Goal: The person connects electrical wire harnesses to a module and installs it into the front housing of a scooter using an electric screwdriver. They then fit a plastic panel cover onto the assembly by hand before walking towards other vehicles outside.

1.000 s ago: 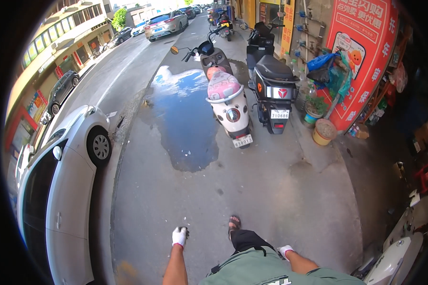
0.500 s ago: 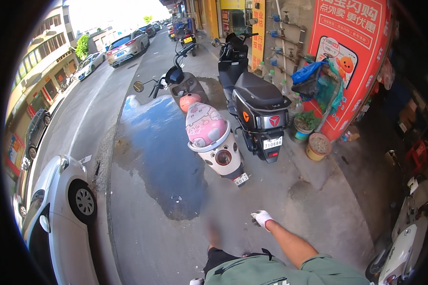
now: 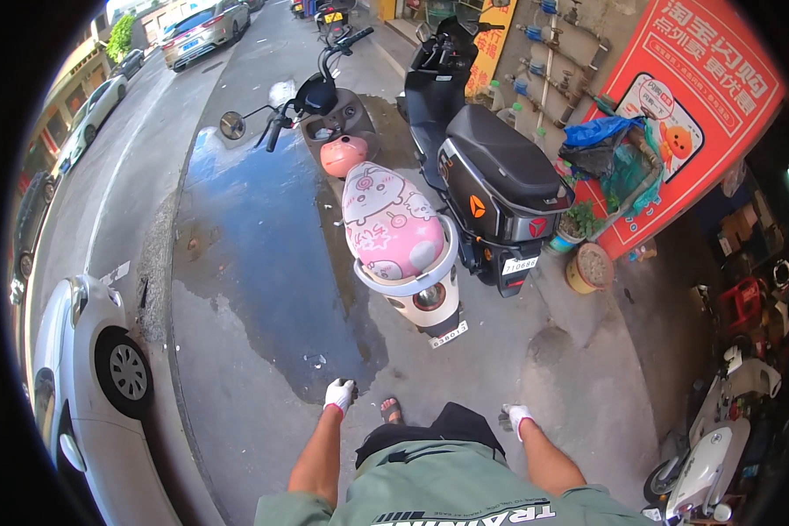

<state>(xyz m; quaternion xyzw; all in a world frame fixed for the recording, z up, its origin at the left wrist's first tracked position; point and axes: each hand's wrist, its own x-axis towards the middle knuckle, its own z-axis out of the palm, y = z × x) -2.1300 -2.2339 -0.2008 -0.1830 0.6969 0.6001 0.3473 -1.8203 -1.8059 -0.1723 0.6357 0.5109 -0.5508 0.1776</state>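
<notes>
My left hand (image 3: 341, 394) wears a white glove with dark fingertips. Its fingers are curled in and nothing shows in them. My right hand (image 3: 516, 417), in the same kind of glove, hangs at my right side with its fingers loosely apart and holds nothing. Both hands are clear of any object. Ahead of them stands a white scooter (image 3: 422, 302) with a pink cartoon seat cover (image 3: 393, 228) and a coral-coloured front seat (image 3: 344, 156). To its right is a black scooter (image 3: 507, 162) with a bulky rear seat.
A wet patch (image 3: 272, 254) spreads left of the scooters. A white car (image 3: 96, 377) is parked at the left. On the right are a pot of soil (image 3: 589, 267), a potted plant (image 3: 579, 221), a red sign (image 3: 701, 105), a blue plastic bag (image 3: 600, 131) and another white scooter (image 3: 719, 447).
The scooters look larger and nearer as I step forward. My left hand has swung up into view from the lower edge, and my right hand has swung back to the right.
</notes>
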